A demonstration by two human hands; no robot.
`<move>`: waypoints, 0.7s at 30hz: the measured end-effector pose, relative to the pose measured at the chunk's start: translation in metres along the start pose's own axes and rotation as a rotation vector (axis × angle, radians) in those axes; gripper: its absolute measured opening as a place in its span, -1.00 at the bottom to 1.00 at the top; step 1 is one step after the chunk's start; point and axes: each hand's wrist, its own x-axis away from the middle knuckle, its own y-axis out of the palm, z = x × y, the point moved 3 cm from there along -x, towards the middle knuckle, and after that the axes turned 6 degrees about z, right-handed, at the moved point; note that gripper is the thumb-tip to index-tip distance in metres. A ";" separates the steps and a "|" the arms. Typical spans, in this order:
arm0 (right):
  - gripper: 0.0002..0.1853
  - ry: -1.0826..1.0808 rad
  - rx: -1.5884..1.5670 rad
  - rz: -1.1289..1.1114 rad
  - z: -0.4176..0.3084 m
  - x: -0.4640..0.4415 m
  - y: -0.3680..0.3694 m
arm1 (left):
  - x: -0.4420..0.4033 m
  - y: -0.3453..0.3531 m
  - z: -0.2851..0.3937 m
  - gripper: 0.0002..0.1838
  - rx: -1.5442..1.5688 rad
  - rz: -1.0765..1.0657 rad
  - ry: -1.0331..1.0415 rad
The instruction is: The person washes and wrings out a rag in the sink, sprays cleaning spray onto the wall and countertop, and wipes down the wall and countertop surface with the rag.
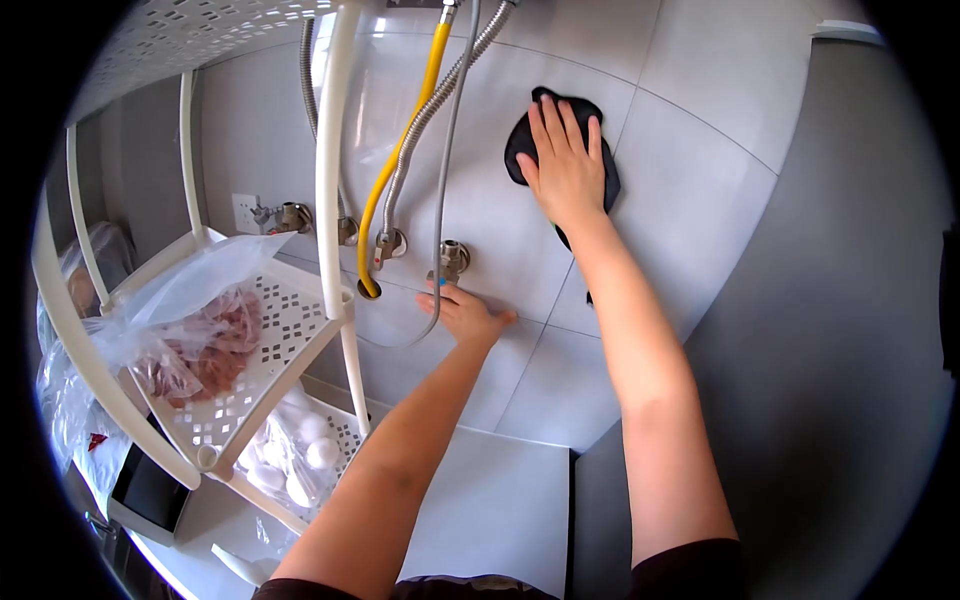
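Note:
My right hand lies flat with its fingers stretched out, pressing a black cloth against the grey tiled wall. The cloth spreads out around the hand, and a loose end hangs below the wrist. Lower and to the left, my left hand rests on the tiles with its fingers extended and nothing in it. Just above those fingers a metal valve sticks out of the wall. A thin grey hose curves down past the left fingertips.
A yellow pipe and a braided metal hose run down the wall to more valves. On the left, a white shelf rack holds bagged reddish food and bagged eggs. A dark grey panel stands at the right.

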 end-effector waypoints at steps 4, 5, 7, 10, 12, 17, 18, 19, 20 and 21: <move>-0.28 0.018 -0.022 -0.046 -0.002 0.029 -0.003 | -0.002 0.003 -0.001 0.60 0.012 0.011 0.013; -0.28 0.030 -0.029 -0.087 -0.002 0.035 -0.004 | -0.005 0.004 -0.002 0.60 0.003 0.012 0.014; -0.28 0.013 -0.025 -0.073 0.000 0.027 -0.004 | -0.002 0.001 0.000 0.60 -0.012 0.046 0.054; -0.28 0.008 -0.019 0.001 0.005 -0.001 0.000 | 0.000 -0.001 0.002 0.59 -0.034 0.055 0.060; -0.28 0.012 -0.001 0.020 0.005 -0.008 0.004 | 0.001 -0.001 0.000 0.59 -0.037 0.039 0.021; -0.25 -0.029 -0.010 -0.103 -0.006 0.052 0.002 | -0.001 -0.002 0.002 0.57 -0.028 0.015 0.013; -0.25 -0.029 -0.021 -0.125 -0.008 0.054 -0.003 | 0.001 -0.004 0.004 0.57 -0.025 0.017 0.014; -0.25 -0.028 -0.021 -0.122 -0.007 0.049 -0.003 | 0.003 -0.008 0.005 0.57 -0.017 0.033 0.024; -0.25 -0.026 -0.008 -0.081 -0.005 0.039 -0.001 | 0.003 -0.010 0.006 0.56 -0.012 0.048 0.035; -0.26 -0.023 0.003 -0.047 -0.003 0.028 -0.003 | 0.003 -0.008 0.002 0.56 -0.017 0.046 0.035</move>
